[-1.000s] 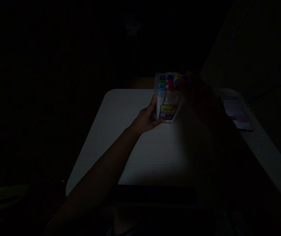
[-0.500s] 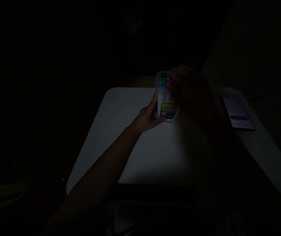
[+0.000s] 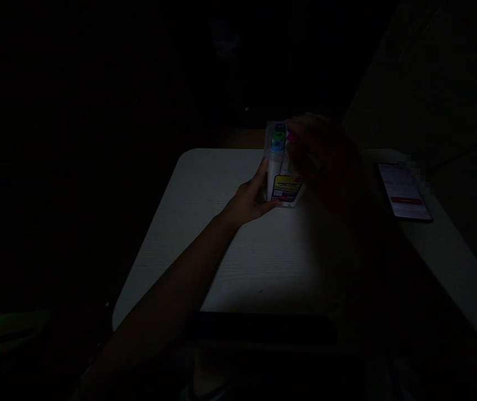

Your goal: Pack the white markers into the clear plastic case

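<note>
A clear plastic marker case [image 3: 272, 172] with a yellow-and-dark label stands upright near the far side of the white table. Green and blue marker caps [image 3: 278, 140] show at its top. My left hand [image 3: 247, 201] grips the case low on its left side, thumb at the front. At the case's upper right, my right hand [image 3: 326, 156] is in deep shadow. Its bent fingers and thumb close around a marker with a magenta cap [image 3: 291, 136], and they hide the rest of the case's top.
On the table's right side lies a phone [image 3: 405, 192] with its screen lit. A dark strip [image 3: 263, 328] runs along the near edge of the white table [image 3: 188, 223]. Something greenish [image 3: 8, 328] shows at the lower left. The surroundings are very dark.
Both hands stay at the marker case in nearly the same pose. The right fingers and the case top have shifted very slightly to the right.
</note>
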Demonstrator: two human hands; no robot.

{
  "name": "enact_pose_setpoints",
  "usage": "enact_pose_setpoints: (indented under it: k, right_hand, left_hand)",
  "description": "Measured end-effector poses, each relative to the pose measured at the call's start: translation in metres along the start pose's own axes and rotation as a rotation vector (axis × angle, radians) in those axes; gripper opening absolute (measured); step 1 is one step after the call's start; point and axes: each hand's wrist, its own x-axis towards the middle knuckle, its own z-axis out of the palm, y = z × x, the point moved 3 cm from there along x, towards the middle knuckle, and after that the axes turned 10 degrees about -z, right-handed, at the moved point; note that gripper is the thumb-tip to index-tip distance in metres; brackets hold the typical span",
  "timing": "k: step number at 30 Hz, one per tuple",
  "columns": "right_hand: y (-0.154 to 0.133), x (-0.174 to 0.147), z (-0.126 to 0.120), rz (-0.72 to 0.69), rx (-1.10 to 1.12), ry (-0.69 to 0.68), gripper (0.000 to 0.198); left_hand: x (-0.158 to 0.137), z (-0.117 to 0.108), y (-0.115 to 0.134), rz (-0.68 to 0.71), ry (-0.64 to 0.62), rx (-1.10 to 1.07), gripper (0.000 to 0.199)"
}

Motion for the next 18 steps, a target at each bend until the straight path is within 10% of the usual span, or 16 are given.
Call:
enact_pose_setpoints:
  k: [18]
  right_hand:
    - [0.014,-0.002,0.008,-0.086,0.152,0.177,0.038]
  left_hand:
    - [0.002,0.002,-0.001,0.063,0.002,0.020,0.109]
